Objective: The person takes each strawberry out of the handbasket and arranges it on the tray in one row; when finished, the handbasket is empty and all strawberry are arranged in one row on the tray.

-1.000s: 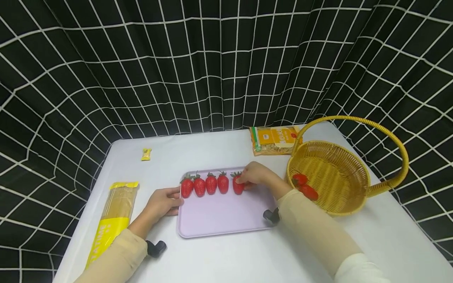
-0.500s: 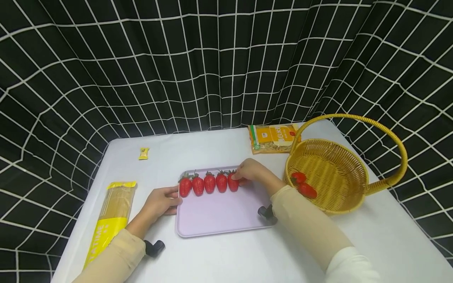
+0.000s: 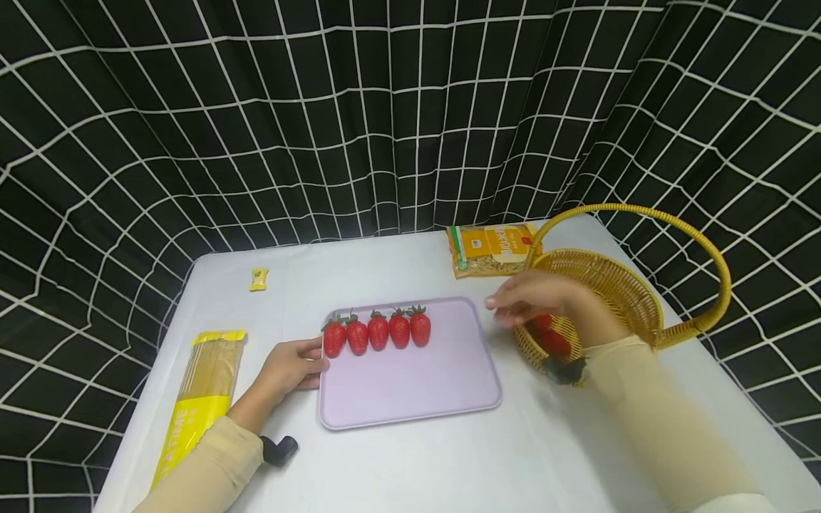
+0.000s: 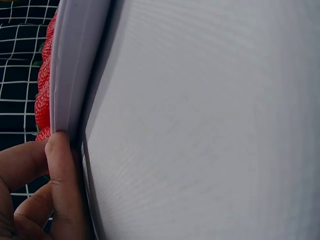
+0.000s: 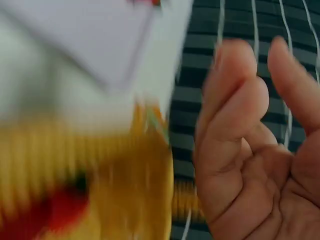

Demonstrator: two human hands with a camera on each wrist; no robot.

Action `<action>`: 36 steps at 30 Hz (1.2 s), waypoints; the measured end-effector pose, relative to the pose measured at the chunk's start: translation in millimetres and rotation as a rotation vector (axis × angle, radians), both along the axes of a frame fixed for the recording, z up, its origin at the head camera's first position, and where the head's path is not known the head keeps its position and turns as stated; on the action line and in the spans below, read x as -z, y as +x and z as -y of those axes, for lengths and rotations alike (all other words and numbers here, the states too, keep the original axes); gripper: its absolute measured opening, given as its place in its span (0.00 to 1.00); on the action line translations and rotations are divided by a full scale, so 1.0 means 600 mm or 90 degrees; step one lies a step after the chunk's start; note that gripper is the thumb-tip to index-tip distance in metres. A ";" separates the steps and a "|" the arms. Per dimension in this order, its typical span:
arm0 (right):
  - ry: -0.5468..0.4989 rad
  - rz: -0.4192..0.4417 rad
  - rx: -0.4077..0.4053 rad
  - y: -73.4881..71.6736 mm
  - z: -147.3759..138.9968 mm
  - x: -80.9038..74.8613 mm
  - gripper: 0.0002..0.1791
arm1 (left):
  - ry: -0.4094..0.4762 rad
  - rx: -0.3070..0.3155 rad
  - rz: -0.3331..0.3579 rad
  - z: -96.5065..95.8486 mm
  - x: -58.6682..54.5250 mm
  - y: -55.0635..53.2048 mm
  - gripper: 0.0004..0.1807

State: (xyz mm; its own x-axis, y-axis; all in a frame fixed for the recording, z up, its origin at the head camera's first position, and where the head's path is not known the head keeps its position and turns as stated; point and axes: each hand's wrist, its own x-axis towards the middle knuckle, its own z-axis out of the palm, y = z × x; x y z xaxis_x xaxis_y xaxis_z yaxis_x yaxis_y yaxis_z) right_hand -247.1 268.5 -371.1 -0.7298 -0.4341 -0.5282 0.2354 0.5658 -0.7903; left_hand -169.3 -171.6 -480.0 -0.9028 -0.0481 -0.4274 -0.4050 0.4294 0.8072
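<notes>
Several red strawberries with green leaf tops stand in a row along the far side of a pale lilac tray. My left hand holds the tray's left rim, and in the left wrist view its thumb and fingers meet at the corner. Over the near-left rim of a yellow wicker basket is my right hand, blurred. Its fingers are loosely bent and hold nothing in the right wrist view. Two strawberries lie in the basket, partly hidden by that hand.
An orange food packet lies at the back, left of the basket's tall handle. On the left are a long yellow noodle packet and a small yellow wrapped candy. A black gridded curtain surrounds the white table.
The rightmost strawberry on the tray slid left to join the row. My right hand then let go and moved right, over the basket. My left hand stays at the tray's rim.
</notes>
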 end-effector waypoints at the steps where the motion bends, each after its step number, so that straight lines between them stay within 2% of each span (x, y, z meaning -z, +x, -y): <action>1: -0.007 0.015 -0.005 -0.001 -0.027 -0.005 0.22 | 0.001 -0.001 0.001 0.000 -0.001 0.001 0.34; 4: -0.021 0.051 -0.001 -0.006 -0.103 -0.010 0.18 | -0.003 -0.001 0.002 0.000 -0.001 0.001 0.33; 7: -0.034 0.122 0.020 -0.017 -0.162 0.003 0.15 | -0.001 -0.009 -0.002 0.000 -0.001 0.001 0.33; 10: -0.048 0.198 0.038 -0.030 -0.197 0.023 0.12 | -0.004 -0.015 -0.001 0.004 0.001 0.003 0.33; 13: -0.053 0.234 0.053 -0.041 -0.213 0.043 0.11 | -0.007 -0.017 0.005 0.008 0.002 0.005 0.33; 19: -0.001 0.219 0.051 -0.063 -0.200 0.057 0.10 | -0.011 -0.018 0.009 0.005 0.001 0.000 0.34; 21: 0.027 0.201 0.034 -0.068 -0.189 0.059 0.12 | -0.009 -0.015 0.014 0.002 0.001 -0.004 0.34; 24: 0.062 0.168 -0.013 -0.078 -0.164 0.070 0.21 | -0.006 -0.022 0.024 0.001 0.000 -0.006 0.34; 26: 0.079 0.149 -0.039 -0.079 -0.152 0.076 0.23 | -0.007 -0.023 0.029 -0.002 -0.002 -0.008 0.34; 32: 0.109 0.133 -0.060 -0.083 -0.136 0.081 0.13 | -0.005 -0.025 0.032 -0.007 -0.006 -0.008 0.34; 36: 0.117 0.110 -0.070 -0.079 -0.136 0.081 0.09 | -0.007 -0.025 0.031 -0.007 -0.005 -0.006 0.34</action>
